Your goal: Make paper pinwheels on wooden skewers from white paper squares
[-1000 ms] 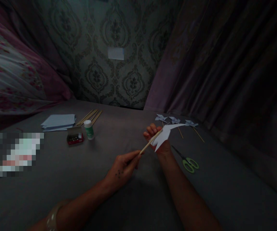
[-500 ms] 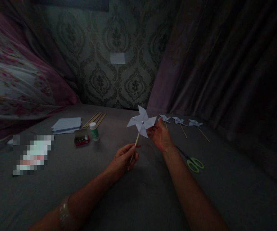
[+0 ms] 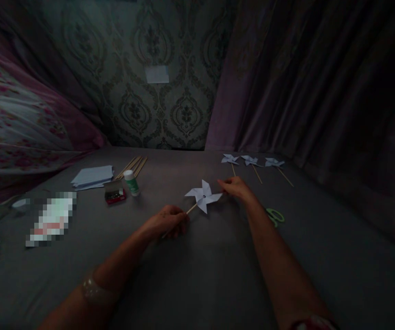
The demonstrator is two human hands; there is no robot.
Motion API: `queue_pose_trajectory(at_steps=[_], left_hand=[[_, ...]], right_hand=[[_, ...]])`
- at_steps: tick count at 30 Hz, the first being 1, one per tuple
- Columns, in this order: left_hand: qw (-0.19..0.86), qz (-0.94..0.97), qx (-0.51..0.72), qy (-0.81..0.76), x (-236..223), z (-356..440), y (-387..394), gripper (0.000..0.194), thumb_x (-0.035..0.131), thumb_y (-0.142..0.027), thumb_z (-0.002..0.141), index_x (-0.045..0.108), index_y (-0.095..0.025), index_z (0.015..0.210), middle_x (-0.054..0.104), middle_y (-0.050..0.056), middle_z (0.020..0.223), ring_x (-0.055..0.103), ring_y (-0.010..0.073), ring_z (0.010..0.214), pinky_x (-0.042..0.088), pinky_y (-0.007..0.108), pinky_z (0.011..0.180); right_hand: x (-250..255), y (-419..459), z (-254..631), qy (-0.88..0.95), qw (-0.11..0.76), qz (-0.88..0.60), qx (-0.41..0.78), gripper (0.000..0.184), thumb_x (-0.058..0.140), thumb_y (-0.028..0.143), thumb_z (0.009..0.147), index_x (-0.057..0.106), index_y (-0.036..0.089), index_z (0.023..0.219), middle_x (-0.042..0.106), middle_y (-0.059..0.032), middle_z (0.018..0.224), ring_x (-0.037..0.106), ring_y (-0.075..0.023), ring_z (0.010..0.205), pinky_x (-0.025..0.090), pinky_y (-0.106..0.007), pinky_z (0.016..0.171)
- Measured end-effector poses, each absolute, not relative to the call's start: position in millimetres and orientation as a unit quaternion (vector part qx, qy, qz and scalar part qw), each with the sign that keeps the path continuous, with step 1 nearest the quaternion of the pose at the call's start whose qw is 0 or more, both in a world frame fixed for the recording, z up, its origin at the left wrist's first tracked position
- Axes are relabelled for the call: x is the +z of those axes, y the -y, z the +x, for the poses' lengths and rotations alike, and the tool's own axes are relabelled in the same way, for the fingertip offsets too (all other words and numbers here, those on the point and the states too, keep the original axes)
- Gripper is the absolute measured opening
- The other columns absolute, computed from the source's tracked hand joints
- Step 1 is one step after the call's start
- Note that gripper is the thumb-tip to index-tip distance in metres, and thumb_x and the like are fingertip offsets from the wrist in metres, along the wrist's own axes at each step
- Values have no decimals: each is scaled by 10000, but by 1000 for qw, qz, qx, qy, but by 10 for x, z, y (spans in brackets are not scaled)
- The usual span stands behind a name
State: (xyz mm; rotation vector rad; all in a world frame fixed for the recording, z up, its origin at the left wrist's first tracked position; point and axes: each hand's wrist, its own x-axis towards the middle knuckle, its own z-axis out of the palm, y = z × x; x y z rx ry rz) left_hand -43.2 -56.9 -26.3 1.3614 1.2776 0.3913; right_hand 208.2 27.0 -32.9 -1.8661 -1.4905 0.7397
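A white paper pinwheel (image 3: 203,196) on a thin wooden stick is tilted low over the grey cloth surface (image 3: 197,275). My left hand (image 3: 167,222) is closed round the lower part of the stick. My right hand (image 3: 236,187) reaches to the pinwheel's right blade, its fingertips pinched at the blade's tip. Three finished pinwheels (image 3: 251,161) lie in a row just beyond my right hand.
Green-handled scissors (image 3: 275,215) lie right of my right forearm. At the back left are a stack of white paper (image 3: 92,176), a bundle of wooden sticks (image 3: 131,166), a small white and green bottle (image 3: 130,182) and a red box of pins (image 3: 115,195). A floral pillow (image 3: 19,128) lies at left, a curtain (image 3: 321,101) at right.
The pinwheel was turned to face me and held up, then lowered toward the surface. Both hands came down with it, the right hand staying at its right blade.
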Motion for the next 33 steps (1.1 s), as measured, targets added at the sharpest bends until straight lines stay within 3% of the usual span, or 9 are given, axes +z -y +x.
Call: queue_pose_trajectory(at_steps=[5, 10, 13, 17, 23, 33], left_hand=[[524, 641, 132, -545, -214, -545, 536, 251, 547, -382, 783, 599, -147, 852, 625, 2, 559, 472, 95, 375, 300, 198, 376], [348, 738, 121, -566, -194, -602, 479, 235, 513, -337, 792, 653, -149, 817, 635, 26, 613, 550, 133, 507, 372, 228, 492], [216, 792, 108, -560, -231, -610, 445, 280, 481, -318, 830, 696, -141, 852, 678, 89, 763, 606, 187, 677, 412, 273, 613], [124, 803, 126, -569, -297, -512, 426, 327, 465, -330, 871, 703, -137, 986, 681, 146, 984, 607, 255, 888, 432, 344, 771], [87, 789, 134, -593, -318, -165, 383, 344, 483, -400, 892, 672, -193, 1092, 659, 121, 1123, 527, 310, 1102, 388, 400, 874], [103, 766, 144, -618, -480, 5, 308, 361, 519, -364, 876, 673, -110, 1082, 652, 157, 1056, 585, 252, 975, 418, 326, 824]], right_hand=[[-486, -267, 2162, 571, 311, -714, 261, 255, 650, 317, 790, 678, 167, 585, 636, -37, 509, 618, -147, 536, 436, -230, 536], [-539, -99, 2021, 603, 345, -681, 231, 185, 567, 230, 834, 736, 173, 883, 740, -78, 894, 677, -175, 848, 487, -262, 754], [-599, 34, 1928, 625, 358, -655, 229, 236, 530, 206, 851, 721, 180, 988, 731, -69, 1001, 663, -164, 916, 484, -267, 816], [-704, 171, 1859, 654, 352, -642, 193, 293, 478, 165, 858, 709, 191, 1037, 718, -71, 1043, 647, -172, 943, 471, -301, 869], [-703, 304, 1786, 671, 296, -670, 115, 322, 479, 219, 855, 698, 231, 1090, 662, -84, 1123, 554, -233, 1078, 392, -375, 954], [-636, 385, 1697, 689, 237, -675, 117, 379, 444, 224, 854, 664, 224, 1161, 599, -116, 1190, 475, -286, 1124, 347, -418, 929]])
